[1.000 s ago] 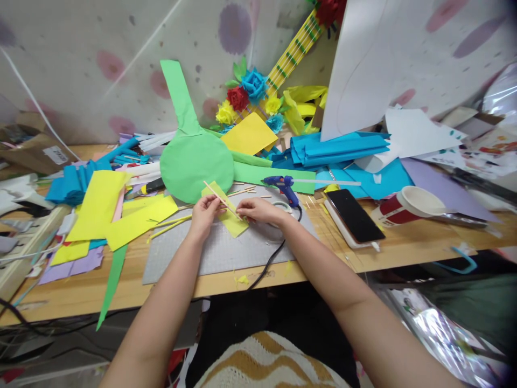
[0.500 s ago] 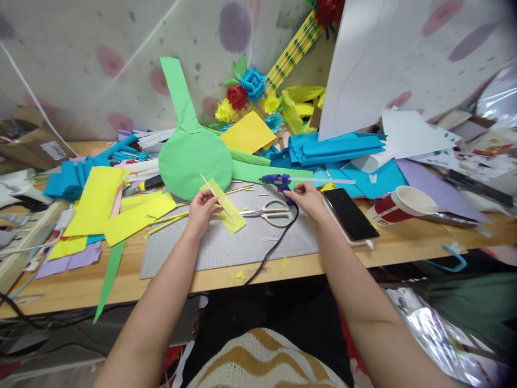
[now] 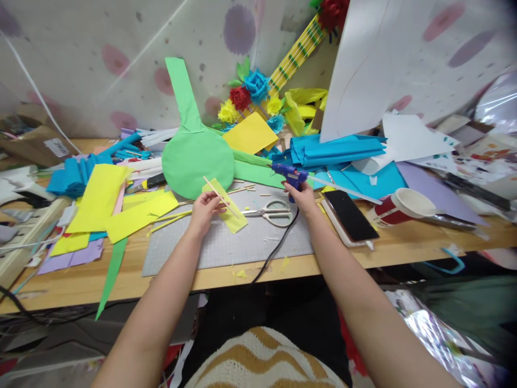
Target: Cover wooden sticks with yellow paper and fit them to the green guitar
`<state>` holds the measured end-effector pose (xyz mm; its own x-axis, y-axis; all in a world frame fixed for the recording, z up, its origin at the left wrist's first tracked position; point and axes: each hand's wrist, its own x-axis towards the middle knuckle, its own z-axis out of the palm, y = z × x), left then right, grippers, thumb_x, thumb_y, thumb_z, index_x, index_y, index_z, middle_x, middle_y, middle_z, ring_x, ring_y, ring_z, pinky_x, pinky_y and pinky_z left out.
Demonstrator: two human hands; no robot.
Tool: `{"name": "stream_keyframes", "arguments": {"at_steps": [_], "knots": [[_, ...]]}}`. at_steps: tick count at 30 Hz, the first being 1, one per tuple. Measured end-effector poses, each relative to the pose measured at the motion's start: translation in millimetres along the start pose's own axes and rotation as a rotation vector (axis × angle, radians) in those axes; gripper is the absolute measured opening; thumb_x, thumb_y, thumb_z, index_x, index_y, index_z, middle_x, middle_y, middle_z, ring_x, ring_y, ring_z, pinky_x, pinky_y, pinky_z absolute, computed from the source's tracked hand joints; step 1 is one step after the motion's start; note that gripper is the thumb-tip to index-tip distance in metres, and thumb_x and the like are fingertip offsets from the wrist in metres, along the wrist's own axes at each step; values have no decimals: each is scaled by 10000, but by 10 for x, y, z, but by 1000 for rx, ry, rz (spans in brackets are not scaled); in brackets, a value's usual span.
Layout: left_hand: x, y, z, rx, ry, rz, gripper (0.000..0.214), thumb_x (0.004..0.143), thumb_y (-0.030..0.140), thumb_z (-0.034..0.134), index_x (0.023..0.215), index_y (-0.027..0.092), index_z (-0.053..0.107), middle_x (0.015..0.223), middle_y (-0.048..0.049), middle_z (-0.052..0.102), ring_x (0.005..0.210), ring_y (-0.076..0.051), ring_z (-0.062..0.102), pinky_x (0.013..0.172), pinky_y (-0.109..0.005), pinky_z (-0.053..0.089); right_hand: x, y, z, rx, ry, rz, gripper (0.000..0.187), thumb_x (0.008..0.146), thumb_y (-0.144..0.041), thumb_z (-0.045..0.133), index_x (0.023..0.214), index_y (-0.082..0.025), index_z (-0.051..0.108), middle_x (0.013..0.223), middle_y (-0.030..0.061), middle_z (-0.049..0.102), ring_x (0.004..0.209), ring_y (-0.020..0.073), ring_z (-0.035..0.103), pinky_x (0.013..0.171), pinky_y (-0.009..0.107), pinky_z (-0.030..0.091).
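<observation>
My left hand (image 3: 207,211) pinches a thin wooden stick (image 3: 212,186) slantwise over a small yellow paper strip (image 3: 237,223). That strip lies on a grey cutting mat (image 3: 177,253). Around the handle of a blue hot glue gun (image 3: 291,173) my right hand (image 3: 302,198) is closed. Its nozzle points left, and a long translucent glue stick (image 3: 347,188) juts out of its back to the right. Between my hands lie scissors with pale handles (image 3: 278,213). Just behind my left hand is a round green paper piece (image 3: 197,161).
A phone (image 3: 351,214) rests right of my right hand, with a paper cup (image 3: 399,207) beyond it. The glue gun's black cord (image 3: 278,245) crosses the mat to the table's front edge. Yellow paper sheets (image 3: 141,215) lie left; paper flowers (image 3: 256,85) stand behind.
My right hand has closed round the glue gun's handle and raised it slightly, turning its body and glue stick. My left hand still has the stick over the yellow strip.
</observation>
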<state>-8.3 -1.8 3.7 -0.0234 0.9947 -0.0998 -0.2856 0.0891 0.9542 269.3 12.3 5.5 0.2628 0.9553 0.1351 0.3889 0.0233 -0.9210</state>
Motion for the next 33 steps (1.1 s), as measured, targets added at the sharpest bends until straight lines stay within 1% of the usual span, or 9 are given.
{"name": "stream_keyframes", "arguments": {"at_steps": [2, 4, 7, 9, 10, 13, 19, 24, 33], "knots": [[8, -10, -7, -7, 3, -6, 307, 598, 283, 671, 819, 144, 509, 738, -12, 614, 631, -152, 646, 518, -226, 509, -13, -86, -59, 102, -121, -22, 432, 668, -496, 555, 918, -143, 552, 801, 58, 606, 603, 115, 502, 561, 243, 411], [18, -20, -16, -18, 1, -8, 301, 597, 272, 672, 818, 140, 517, 744, -12, 609, 635, -150, 645, 510, -221, 509, -54, -207, -108, 102, -291, -39, 404, 690, -510, 538, 823, -131, 585, 652, 26, 556, 524, 88, 445, 510, 226, 371], [28, -23, -22, -43, -4, -23, 288, 600, 256, 672, 815, 132, 526, 734, -14, 603, 639, -139, 641, 511, -209, 508, -135, -406, -128, -33, -590, -42, 430, 705, -533, 523, 732, -115, 620, 528, -3, 474, 491, 81, 415, 488, 218, 337], [28, -15, -17, -57, -1, -41, 277, 599, 241, 672, 806, 128, 527, 723, -14, 601, 636, -133, 638, 512, -203, 506, -173, -515, -95, -157, -706, -56, 434, 694, -542, 532, 715, -120, 630, 540, 0, 496, 498, 85, 424, 486, 216, 332], [26, -9, -14, -61, 2, -49, 271, 599, 234, 670, 802, 126, 527, 717, -14, 600, 633, -131, 637, 511, -201, 505, -185, -556, -68, -204, -735, -73, 429, 689, -543, 536, 707, -125, 629, 573, 8, 527, 512, 88, 438, 493, 216, 337], [16, 12, -2, -70, 13, -63, 250, 603, 217, 661, 792, 123, 526, 704, -14, 599, 625, -129, 634, 510, -203, 504, -193, -622, 19, -268, -780, -102, 413, 681, -542, 543, 676, -135, 615, 657, 25, 588, 556, 100, 476, 517, 216, 358], [21, 19, -9, -59, 29, -81, 204, 628, 204, 645, 775, 127, 527, 690, -14, 601, 636, -121, 633, 549, -206, 505, -184, -597, 74, -202, -849, -100, 396, 675, -524, 558, 746, -139, 615, 671, 20, 605, 602, 122, 519, 549, 227, 393], [30, 5, -20, -43, 23, -88, 196, 641, 206, 643, 782, 126, 533, 697, -18, 608, 645, -120, 636, 551, -201, 505, -170, -573, 62, -170, -838, -86, 420, 655, -507, 590, 844, -133, 626, 682, 20, 618, 636, 138, 545, 585, 239, 420], [29, 13, -19, -49, 16, -94, 210, 627, 211, 652, 786, 118, 551, 689, -33, 627, 627, -126, 637, 549, -204, 510, -156, -562, 99, -155, -844, -64, 413, 645, -501, 605, 835, -134, 623, 643, 18, 610, 593, 128, 532, 540, 232, 411]]}}
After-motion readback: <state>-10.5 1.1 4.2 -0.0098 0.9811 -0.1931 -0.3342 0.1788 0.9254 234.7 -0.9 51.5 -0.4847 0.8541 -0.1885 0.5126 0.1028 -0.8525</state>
